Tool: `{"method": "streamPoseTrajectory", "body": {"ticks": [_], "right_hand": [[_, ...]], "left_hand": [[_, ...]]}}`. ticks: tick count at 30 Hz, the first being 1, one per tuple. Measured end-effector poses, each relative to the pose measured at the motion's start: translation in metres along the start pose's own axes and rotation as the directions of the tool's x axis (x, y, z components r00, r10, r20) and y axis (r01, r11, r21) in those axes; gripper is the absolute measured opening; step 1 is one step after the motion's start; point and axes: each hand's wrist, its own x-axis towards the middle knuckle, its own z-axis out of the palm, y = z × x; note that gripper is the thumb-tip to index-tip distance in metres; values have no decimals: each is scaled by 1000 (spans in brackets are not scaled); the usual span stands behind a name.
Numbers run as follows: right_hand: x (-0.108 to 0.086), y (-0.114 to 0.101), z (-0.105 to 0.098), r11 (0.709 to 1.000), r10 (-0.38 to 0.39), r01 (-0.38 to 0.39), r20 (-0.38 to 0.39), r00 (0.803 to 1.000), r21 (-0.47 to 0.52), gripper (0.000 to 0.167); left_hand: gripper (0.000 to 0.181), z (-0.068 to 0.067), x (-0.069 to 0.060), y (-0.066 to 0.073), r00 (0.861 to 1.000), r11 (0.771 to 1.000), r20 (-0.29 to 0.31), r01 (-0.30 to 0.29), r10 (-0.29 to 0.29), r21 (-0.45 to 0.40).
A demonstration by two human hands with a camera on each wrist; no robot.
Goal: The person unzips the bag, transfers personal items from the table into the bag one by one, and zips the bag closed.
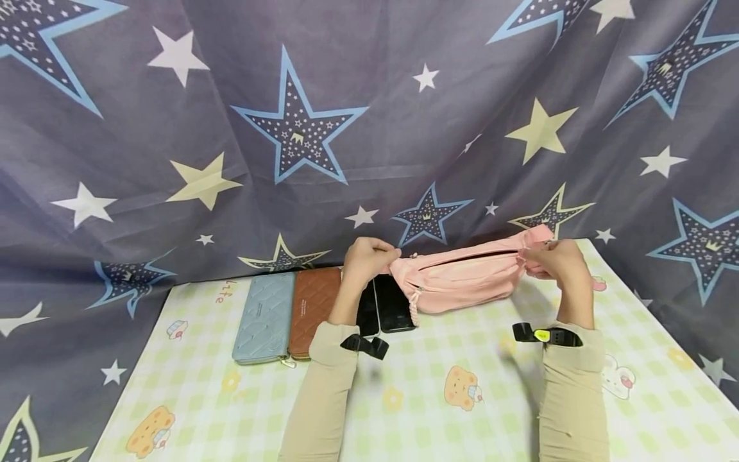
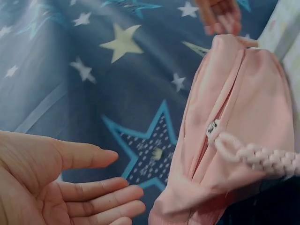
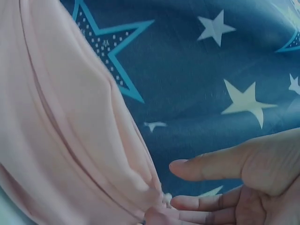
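Note:
A pink waist bag (image 1: 467,276) with a zipper slit along its top stands at the back of the table, a braided pull (image 2: 267,159) hanging from its zipper. At the bag's left end is my left hand (image 1: 369,260); the left wrist view shows its thumb and fingers spread, with nothing between them. My right hand (image 1: 557,260) is at the other end. In the right wrist view its fingertips touch the bag's end, thumb held apart from the fingers. Beside the bag lie two black phones (image 1: 396,307), partly hidden behind the left forearm.
A blue quilted wallet (image 1: 264,317) and a brown quilted wallet (image 1: 315,301) lie side by side left of the phones. The green checked tablecloth (image 1: 427,398) has cartoon prints. Behind the table hangs a dark star-patterned curtain (image 1: 375,160).

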Motion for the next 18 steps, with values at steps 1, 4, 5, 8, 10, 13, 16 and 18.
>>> {"method": "streamPoseTrajectory", "body": {"ticks": [1, 4, 5, 8, 10, 13, 16, 18], "right_hand": [[-2, -2, 2, 1000, 2, -3, 9, 1000, 12, 28], [-7, -8, 8, 998, 16, -18, 34, 999, 53, 25], [-8, -9, 10, 997, 23, -26, 39, 999, 67, 23], [-11, -12, 18, 995, 51, -54, 39, 998, 89, 19], [-13, -12, 22, 995, 71, -73, 37, 997, 73, 23], [-15, -10, 28, 995, 95, -97, 48, 994, 30, 31], [-16, -9, 33, 994, 100, -103, 92, 991, 22, 38], [-17, -8, 36, 995, 91, -95, 125, 988, 32, 43]], "left_hand": [[20, 3, 3, 4, 1000, 1000, 9, -15, 15, 18], [17, 12, 10, 15, 998, 996, 25, -54, 52, 76], [17, 15, 12, 18, 998, 993, 29, -64, 62, 96], [15, 26, 17, 26, 997, 987, 34, -76, 72, 142], [14, 33, 19, 29, 997, 982, 34, -78, 73, 173], [14, 46, 23, 32, 995, 970, 48, -95, 87, 223], [16, 59, 25, 34, 991, 945, 90, -124, 101, 301], [20, 66, 25, 35, 986, 929, 129, -142, 103, 343]]}}
